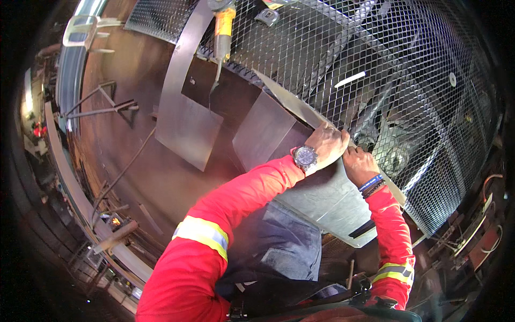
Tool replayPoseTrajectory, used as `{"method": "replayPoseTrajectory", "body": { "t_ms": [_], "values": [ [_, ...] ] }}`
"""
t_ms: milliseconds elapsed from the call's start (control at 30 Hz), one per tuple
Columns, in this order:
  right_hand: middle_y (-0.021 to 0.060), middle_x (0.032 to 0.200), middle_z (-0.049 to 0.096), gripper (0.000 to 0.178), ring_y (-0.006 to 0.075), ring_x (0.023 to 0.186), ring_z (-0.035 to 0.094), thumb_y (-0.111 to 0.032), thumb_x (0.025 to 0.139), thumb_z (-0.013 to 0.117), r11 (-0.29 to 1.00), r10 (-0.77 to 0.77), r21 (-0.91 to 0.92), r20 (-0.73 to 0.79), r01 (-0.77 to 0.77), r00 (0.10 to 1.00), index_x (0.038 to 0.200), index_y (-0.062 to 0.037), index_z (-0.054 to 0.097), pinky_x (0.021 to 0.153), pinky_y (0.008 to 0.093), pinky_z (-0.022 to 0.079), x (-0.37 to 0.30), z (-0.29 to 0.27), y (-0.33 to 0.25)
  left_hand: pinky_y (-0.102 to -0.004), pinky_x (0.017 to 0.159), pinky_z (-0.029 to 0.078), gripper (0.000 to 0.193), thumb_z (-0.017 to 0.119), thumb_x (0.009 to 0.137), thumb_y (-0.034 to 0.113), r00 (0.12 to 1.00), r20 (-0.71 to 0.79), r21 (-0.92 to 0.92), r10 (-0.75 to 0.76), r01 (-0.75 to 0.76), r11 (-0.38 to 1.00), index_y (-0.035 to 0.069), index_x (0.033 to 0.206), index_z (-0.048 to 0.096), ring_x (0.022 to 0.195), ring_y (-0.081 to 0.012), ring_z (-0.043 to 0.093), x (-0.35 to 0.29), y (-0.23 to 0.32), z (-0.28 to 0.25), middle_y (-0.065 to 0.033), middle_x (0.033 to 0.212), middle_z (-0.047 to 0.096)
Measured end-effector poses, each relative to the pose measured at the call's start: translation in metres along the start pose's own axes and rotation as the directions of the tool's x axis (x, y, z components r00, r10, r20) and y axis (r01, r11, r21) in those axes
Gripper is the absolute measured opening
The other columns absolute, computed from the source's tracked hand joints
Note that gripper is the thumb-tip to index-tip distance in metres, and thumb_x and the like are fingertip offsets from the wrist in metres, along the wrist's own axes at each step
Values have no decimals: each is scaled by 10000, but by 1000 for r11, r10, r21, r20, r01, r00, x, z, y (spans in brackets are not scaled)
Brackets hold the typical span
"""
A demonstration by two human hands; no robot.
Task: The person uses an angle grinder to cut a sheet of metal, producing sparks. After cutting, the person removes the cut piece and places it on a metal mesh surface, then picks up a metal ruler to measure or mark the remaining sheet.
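Running along the near edge of a wire mesh (429,107), a grey metal sheet (327,201) is held in front of the body by both hands. Its edge beside the mesh is clamped by the left hand (328,146), whose fingers are curled over it; the same edge is gripped by the right hand (360,165), just beside the left, with its fingers bent. A dark watch (305,155) is worn on the left wrist and a blue band (370,183) on the right; both arms are covered by red sleeves (257,185) with reflective stripes. On the mesh, a white stick (350,80) is laid beyond the hands, and a small grey case (266,17) is seen farther up, near a yellow power tool (224,27). To the left, a curved metal piece (188,131) is set over a brown surface (123,166).
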State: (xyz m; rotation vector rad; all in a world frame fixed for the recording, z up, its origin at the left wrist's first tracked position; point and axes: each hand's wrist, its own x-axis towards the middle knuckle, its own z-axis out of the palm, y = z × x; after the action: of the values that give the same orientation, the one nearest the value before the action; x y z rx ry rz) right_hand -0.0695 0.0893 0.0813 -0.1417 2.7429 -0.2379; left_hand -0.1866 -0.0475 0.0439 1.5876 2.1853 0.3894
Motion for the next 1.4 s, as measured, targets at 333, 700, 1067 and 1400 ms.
{"method": "replayPoseTrajectory", "body": {
  "t_ms": [333,700,1067,1400],
  "values": [
    [56,867,679,190,237,824,687,-116,818,630,998,68,-15,-27,-69,997,1002,-69,626,629,374,577,-15,23,18,-461,927,452,140,541,904,161,995,-54,-151,87,-94,984,73,980,619,794,-279,707,12,6,25,-104,762,706],
    [111,969,701,260,305,902,708,-204,905,601,859,463,245,6,-450,886,1144,-103,611,759,453,579,-89,40,48,-481,697,504,39,671,886,181,985,-143,-206,97,-126,970,151,881,696,618,-317,674,25,10,22,-113,691,691],
    [23,741,726,150,250,782,732,-286,820,637,689,721,285,-179,-666,669,779,-197,750,695,526,532,-94,70,4,-471,974,512,621,468,768,-75,790,348,-353,505,-389,851,36,1368,580,1134,-414,624,73,48,21,-239,1248,649],
    [91,839,764,261,296,830,744,-318,877,581,608,736,581,-157,-541,659,858,-176,800,798,775,491,-81,74,-10,-417,953,545,549,452,789,-133,741,410,-282,532,-451,847,7,1289,629,1122,-392,670,68,37,13,-241,1217,676]
  ]
}}
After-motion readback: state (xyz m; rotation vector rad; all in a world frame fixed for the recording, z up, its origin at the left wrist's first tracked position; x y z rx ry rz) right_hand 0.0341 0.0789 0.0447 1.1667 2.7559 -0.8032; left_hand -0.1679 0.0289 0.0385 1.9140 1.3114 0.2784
